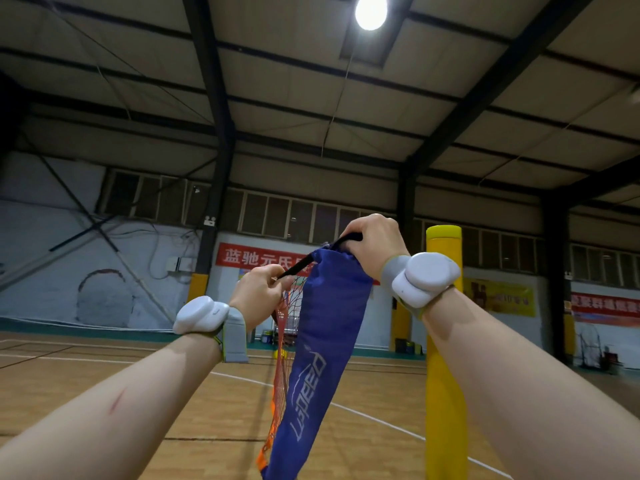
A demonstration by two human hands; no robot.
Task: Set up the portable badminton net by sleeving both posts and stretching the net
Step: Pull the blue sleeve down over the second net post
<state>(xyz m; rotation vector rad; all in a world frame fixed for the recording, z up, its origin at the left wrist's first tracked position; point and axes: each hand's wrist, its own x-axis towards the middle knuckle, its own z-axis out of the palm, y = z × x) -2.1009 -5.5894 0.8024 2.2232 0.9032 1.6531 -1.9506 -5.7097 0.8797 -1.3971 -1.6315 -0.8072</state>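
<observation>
A wooden floor [207,403] with white court lines fills the lower part of the hall, under a dark-beamed ceiling with one bright lamp [371,10]. A red banner [256,256] with white characters hangs on the far wall. On the right, near, a thick yellow post [445,375] stands upright behind the right forearm.

Between the two raised arms a blue sleeve [318,358] with white lettering hangs down, tilted so its foot lies to the left of its top. Just left of it, touching its edge, the orange net [281,362] hangs bunched in a narrow strip.

The right hand [375,247] is the higher one, at the top of the sleeve, its fingers curled round the gathered blue cloth and the upper end of a black strap [298,266]. The strap runs down and left to the left hand [258,296], which pinches its lower end just above the net. Each wrist carries a white tracker [201,313] on a grey band
</observation>
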